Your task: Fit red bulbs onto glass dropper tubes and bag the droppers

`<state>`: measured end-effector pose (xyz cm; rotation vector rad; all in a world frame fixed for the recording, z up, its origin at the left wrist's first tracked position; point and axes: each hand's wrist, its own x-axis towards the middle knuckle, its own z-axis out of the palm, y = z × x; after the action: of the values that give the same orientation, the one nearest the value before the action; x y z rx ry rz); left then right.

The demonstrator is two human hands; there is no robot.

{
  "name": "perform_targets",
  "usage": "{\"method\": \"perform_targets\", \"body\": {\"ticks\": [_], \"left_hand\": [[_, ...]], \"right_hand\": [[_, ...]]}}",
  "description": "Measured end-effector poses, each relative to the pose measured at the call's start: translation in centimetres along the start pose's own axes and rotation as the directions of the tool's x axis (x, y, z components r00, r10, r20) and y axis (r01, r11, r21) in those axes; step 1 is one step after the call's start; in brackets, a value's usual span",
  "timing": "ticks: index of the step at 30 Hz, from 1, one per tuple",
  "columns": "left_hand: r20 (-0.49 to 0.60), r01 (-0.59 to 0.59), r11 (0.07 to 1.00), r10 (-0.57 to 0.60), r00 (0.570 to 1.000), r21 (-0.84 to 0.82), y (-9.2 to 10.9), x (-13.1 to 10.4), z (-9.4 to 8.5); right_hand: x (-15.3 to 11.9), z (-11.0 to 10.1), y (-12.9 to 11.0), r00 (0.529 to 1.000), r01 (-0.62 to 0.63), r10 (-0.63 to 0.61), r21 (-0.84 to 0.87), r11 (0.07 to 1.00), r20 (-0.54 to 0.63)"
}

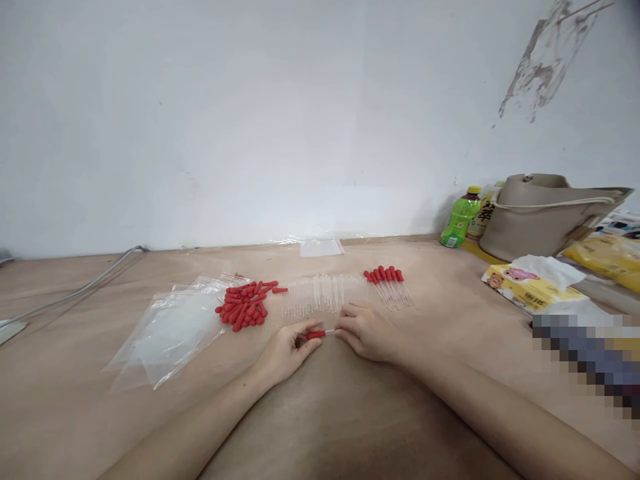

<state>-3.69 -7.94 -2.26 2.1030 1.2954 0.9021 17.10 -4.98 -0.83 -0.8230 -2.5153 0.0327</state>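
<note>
- At a brown-covered bench [465, 313], the left hand [289, 348] has its grip clamped on a red bulb [315, 335].
- The right hand [369, 333] pinches a clear tube [330, 332], meeting the bulb between the hands.
- Loose red bulbs [244, 308] lie left of bare tubes [327, 292]; red-capped tubes [389, 275] lie right.

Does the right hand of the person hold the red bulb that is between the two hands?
No, the left hand grips the red bulb, while the right hand pinches the thin clear tube.
</note>
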Motion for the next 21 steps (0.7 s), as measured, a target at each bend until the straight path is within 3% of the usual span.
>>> {"method": "perform_targets", "body": {"ticks": [3, 5, 8, 11, 16, 21], "left_hand": [[-0.027, -0.012, 0.999, 0.014, 1.0, 0.052, 0.0, 0.0, -0.5], [-0.026, -0.026, 0.996, 0.028, 0.999, 0.089, 0.0, 0.0, -0.8], [0.0, -0.044, 0.991, 0.045, 0.999, 0.127, 0.2, 0.0, -1.0], [0.02, -0.06, 0.988, 0.058, 0.998, 0.144, 0.4, 0.1, -1.1], [0.031, -0.088, 0.989, 0.084, 0.996, 0.116, 0.3, 0.1, -1.0], [0.039, -0.101, 0.989, 0.097, 0.994, 0.104, 0.2, 0.0, -1.0]], "right_hand": [[0.1, -1.3, 2.1, 0.988, -0.153, 0.154, 0.045, 0.987, -0.019], [0.0, -2.2, 4.2, 0.933, -0.348, 0.352, 0.065, 0.935, -0.066], [-0.3, -3.1, 7.4, 0.715, -0.677, 0.68, 0.085, 0.731, -0.161], [-0.8, -3.2, 9.5, 0.606, -0.775, 0.767, 0.06, 0.629, -0.211], [-1.2, -2.2, 10.2, 0.534, -0.835, 0.816, 0.016, 0.55, -0.221], [-1.1, -2.2, 9.9, 0.509, -0.858, 0.842, -0.02, 0.514, -0.181]]}}
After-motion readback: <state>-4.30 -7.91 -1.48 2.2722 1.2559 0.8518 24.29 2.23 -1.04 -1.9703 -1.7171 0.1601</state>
